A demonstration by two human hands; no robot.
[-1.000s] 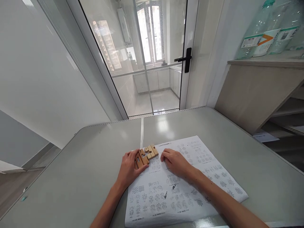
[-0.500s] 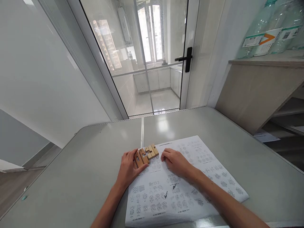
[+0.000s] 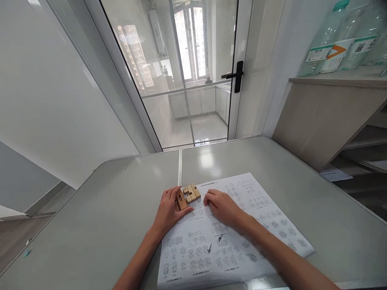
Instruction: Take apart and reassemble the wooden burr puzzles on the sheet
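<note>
My left hand (image 3: 168,211) grips a darker brown wooden puzzle piece (image 3: 182,201) with a slot in it, fingers over its far end and thumb at its near end. Touching or very near that piece on its right is a group of pale, notched wooden puzzle pieces (image 3: 192,193). Any other brown pieces are hidden behind my left fingers. My right hand (image 3: 222,205) rests on the printed sheet (image 3: 205,241), just right of the pale pieces and apart from them. Its fingers are curled together, with nothing visible in them.
The sheet, full of small line diagrams, lies on a grey-green table (image 3: 115,217) with a seam. Beyond the far edge stands a glass door with a black handle (image 3: 238,76). Clear plastic bottles (image 3: 326,44) stand on a wooden shelf unit (image 3: 314,117) at right.
My left hand has shifted right, closing over the brown pieces, so fewer of them show. The pale pieces and my right hand stay almost where they were. The view has shifted slightly.
</note>
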